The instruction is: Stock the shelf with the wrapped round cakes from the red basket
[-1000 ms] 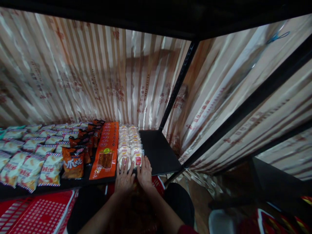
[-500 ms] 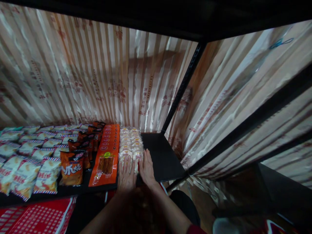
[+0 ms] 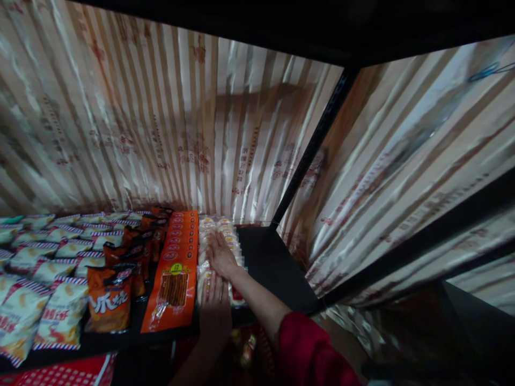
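Note:
Small white packets in clear wrapping lie in rows on a black shelf. My right hand lies flat across the middle of them, fingers extended toward the back. Nearer the front edge, my left hand rests its spread fingers on the front packets. Neither hand grips anything. Directly left of the packets are flat orange packages with a window showing brown sticks.
Left of the orange packages stand orange and black bags, then several rows of white snack bags. A black post rises at the shelf corner before striped curtains. Red baskets sit below.
My right hand has moved from the packets' right side onto their middle, farther back. My left hand is slightly lower in view. The view has shifted a little.

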Tool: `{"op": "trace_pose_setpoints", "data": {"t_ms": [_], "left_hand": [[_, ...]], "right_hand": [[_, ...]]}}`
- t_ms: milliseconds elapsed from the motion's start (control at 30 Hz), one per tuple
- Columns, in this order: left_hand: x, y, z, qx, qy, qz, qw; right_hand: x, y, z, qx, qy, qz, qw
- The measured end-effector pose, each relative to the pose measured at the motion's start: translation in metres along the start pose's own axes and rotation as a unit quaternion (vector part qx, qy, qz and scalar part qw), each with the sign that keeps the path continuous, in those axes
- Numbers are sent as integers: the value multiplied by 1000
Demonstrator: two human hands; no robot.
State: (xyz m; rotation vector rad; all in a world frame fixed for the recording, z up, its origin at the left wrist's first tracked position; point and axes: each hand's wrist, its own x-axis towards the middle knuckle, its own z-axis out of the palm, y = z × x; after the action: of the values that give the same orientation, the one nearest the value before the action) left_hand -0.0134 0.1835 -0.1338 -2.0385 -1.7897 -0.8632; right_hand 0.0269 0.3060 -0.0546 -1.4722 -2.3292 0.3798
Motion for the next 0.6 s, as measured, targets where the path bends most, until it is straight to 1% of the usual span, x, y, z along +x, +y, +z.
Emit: {"op": "trace_pose_setpoints", "data": {"t_ms": [133, 233, 300, 433, 500, 600], "left_hand": [[1, -1, 8, -7, -8, -11, 1000], [-1, -1, 12, -6, 4, -12, 1000], [-3, -1, 15, -1, 8, -10, 1000], [-8, -3, 22, 5, 15, 5, 1000], [-12, -5, 27, 9, 21, 15, 1000], [-15, -6, 32, 10, 15, 18, 1000]], "right_hand": [[17, -4, 5, -20, -18, -6, 1000], [26, -4, 13, -39, -19, -21, 999], [30, -6, 19, -45, -27, -18, 998], [34, -10, 29, -36, -36, 22, 998], [35, -13, 32, -31, -39, 47, 998], [35, -17, 33, -30, -42, 68, 996]]}}
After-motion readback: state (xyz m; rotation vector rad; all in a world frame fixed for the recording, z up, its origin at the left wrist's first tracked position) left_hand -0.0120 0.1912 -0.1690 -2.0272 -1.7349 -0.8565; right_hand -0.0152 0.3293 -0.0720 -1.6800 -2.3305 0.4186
